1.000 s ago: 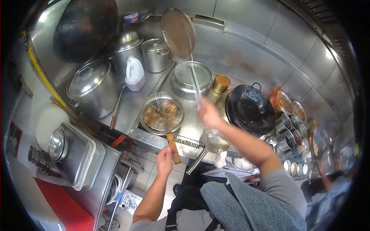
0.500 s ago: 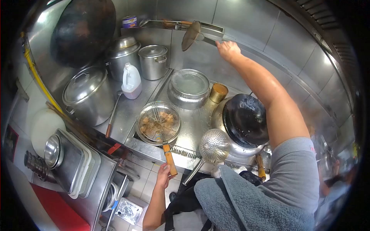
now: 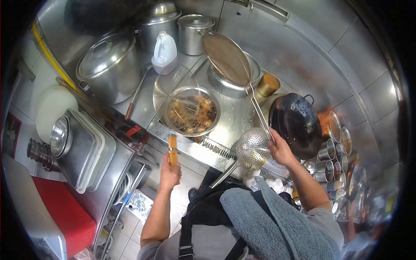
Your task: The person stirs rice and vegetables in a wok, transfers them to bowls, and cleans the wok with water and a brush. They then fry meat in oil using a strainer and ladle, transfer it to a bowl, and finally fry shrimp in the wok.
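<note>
My left hand (image 3: 170, 174) is closed around the wooden handle of a wire skimmer (image 3: 173, 145). Its round mesh, blurred, is tilted up over the left side of a pot (image 3: 218, 119) of dark oil. Browned food pieces (image 3: 203, 106) sit in that oil. In my right hand (image 3: 281, 148) is the long metal handle of a fine-mesh strainer (image 3: 227, 58). The strainer's disc hangs above a large metal pot (image 3: 216, 81) at the back, partly covering it. A perforated ladle (image 3: 252, 148) lies just left of my right hand.
A black wok (image 3: 299, 125) sits on the right burner, with flames behind it. Lidded pots (image 3: 108, 60) and a plastic jug (image 3: 165, 54) stand at the back left. A tan-filled can (image 3: 268, 85) is beside the back pot. Trays (image 3: 80, 147) line the left side.
My right hand has come down from the back wall with the strainer. My left hand has lifted the skimmer off the oil pot, uncovering the food. The view has shifted.
</note>
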A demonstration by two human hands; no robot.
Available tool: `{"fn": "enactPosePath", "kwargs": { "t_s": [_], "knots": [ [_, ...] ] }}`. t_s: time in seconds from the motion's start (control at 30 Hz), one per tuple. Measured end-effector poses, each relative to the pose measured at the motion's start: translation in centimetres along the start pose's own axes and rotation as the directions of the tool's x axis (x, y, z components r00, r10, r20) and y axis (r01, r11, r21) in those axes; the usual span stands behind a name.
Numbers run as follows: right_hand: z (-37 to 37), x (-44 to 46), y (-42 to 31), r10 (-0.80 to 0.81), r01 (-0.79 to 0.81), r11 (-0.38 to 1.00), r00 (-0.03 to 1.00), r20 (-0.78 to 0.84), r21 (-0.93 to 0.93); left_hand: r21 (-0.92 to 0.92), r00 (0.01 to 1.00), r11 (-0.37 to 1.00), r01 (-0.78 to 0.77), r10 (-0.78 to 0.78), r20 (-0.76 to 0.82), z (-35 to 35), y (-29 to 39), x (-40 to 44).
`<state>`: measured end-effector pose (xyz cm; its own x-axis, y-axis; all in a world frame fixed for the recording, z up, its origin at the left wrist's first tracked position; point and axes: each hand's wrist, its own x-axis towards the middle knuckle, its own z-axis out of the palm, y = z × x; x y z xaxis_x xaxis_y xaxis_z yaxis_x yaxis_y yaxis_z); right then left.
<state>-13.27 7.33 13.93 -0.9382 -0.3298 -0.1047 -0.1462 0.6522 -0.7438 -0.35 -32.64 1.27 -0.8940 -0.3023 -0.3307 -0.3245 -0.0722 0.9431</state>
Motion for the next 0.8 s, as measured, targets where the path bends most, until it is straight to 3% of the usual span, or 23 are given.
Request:
{"fn": "enactPosePath", "kwargs": {
  "t_s": [0.07, 0.13, 0.17, 0.2, 0.27, 0.3, 0.37, 0.43, 0.47, 0.63, 0.73, 0.8],
  "knots": [
    [1.2, -1.2, 1.2, 0.081, -0.08, 0.997, 0.997, 0.017, -0.014, 0.047, 0.999, 0.999, -0.017, 0.019, -0.037, -1.9, 0.5, 0.1],
    [2.2, -1.5, 0.2, -0.099, 0.091, 0.976, 0.995, -0.031, -0.196, 0.087, 0.996, 0.995, -0.047, 0.053, -0.076, -2.7, 1.5, 0.5],
    [2.0, -1.8, -0.6, 0.078, -0.07, 0.992, 0.994, 0.079, -0.104, 0.113, 0.991, 0.991, -0.076, 0.088, -0.104, -2.9, 2.0, 0.7],
    [2.5, -1.5, -1.3, 0.079, -0.071, 0.992, 0.994, 0.081, -0.102, 0.138, 0.984, 0.985, -0.104, 0.122, -0.13, -3.0, 2.3, 0.8],
    [3.2, -1.5, -2.1, 0.236, -0.237, 0.971, 0.951, 0.197, -0.02, 0.125, 0.977, 0.983, -0.135, 0.153, -0.149, -2.8, 2.8, 0.9],
    [4.2, -1.6, -0.3, 0.131, -0.124, 0.991, 0.981, 0.144, -0.053, 0.083, 0.979, 0.989, -0.12, 0.132, -0.155, -2.5, 3.4, 0.7],
    [4.8, -1.9, 0.0, 0.17, -0.18, 0.982, 0.974, 0.15, 0.055, 0.041, 0.982, 0.994, -0.106, 0.111, -0.153, -2.2, 3.8, 0.4],
    [5.2, -2.4, 0.8, 0.188, -0.215, 0.942, 0.974, 0.125, 0.257, -0.007, 0.99, 0.994, -0.11, 0.109, -0.089, -1.9, 3.8, 0.3],
    [4.8, -3.0, 1.1, 0.198, -0.221, 0.94, 0.974, 0.112, 0.261, -0.004, 0.991, 0.994, -0.111, 0.11, -0.072, -1.8, 3.7, 0.3],
    [1.0, -8.7, -1.0, 0.362, -0.262, 0.802, 0.928, -0.087, 0.537, -0.074, 0.962, 0.996, -0.042, 0.06, 0.266, 1.7, 2.1, 1.0],
    [-1.0, -14.3, -1.6, 0.392, -0.159, 0.801, 0.867, -0.306, 0.577, -0.055, 0.885, 0.998, 0.036, -0.006, 0.465, 7.6, 2.1, 1.3],
    [-2.1, -18.4, -0.6, 0.447, -0.113, 0.781, 0.788, -0.423, 0.615, -0.085, 0.777, 0.99, 0.109, -0.032, 0.629, 11.6, 1.8, 1.6]
  ]
}}
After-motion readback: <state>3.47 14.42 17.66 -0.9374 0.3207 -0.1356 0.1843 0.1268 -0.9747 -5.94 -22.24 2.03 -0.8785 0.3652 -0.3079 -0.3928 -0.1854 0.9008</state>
